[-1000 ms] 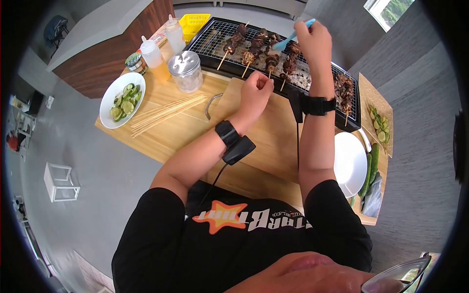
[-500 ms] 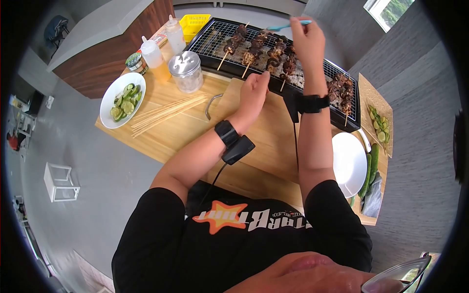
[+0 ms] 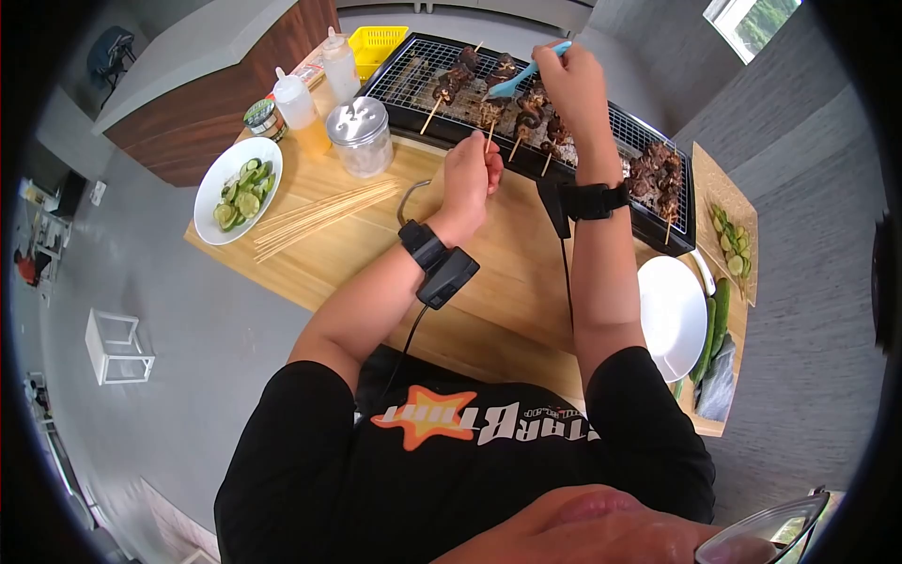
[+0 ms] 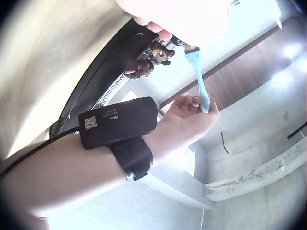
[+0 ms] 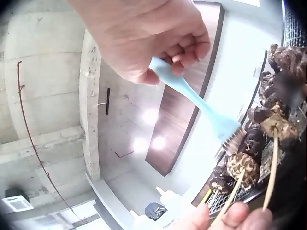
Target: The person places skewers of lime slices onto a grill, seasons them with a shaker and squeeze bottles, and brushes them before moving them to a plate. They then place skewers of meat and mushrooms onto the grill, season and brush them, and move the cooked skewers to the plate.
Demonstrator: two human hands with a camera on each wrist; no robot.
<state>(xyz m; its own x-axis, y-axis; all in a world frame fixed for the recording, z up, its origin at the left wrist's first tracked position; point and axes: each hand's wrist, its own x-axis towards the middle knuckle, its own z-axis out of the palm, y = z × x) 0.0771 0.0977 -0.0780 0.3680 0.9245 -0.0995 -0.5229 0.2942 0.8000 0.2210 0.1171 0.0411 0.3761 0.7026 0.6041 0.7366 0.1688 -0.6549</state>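
Between the thumb and fingers of my right hand (image 3: 576, 89) is the handle of a light blue basting brush (image 3: 512, 85). In the right wrist view the brush's bristles (image 5: 235, 140) meet the dark pieces on a skewer, just behind its patterned mushroom cap (image 5: 243, 168). My left hand (image 3: 465, 183) pinches the bare bamboo end (image 5: 231, 197) of this skewer at the grill's near edge. The skewer lies on the wire rack of a black grill (image 3: 413, 80). Other browned skewers (image 3: 532, 115) lie alongside, and a darker bunch (image 3: 656, 174) sits at the right end.
Left of the grill stand a lidded jar (image 3: 360, 141), squeeze bottles (image 3: 299, 108) and a yellow basket (image 3: 378, 39). Bamboo sticks (image 3: 324, 218) lie near a bowl of sliced vegetables (image 3: 225, 197). A cutting board (image 3: 512, 254) lies in front; a white bowl (image 3: 669, 315) and cucumbers (image 3: 716, 320) are right.
The brush has moved left from a middle skewer to the neighbouring one, its head lowered onto it. My left hand released one stick, opened, shifted left and pinched another.
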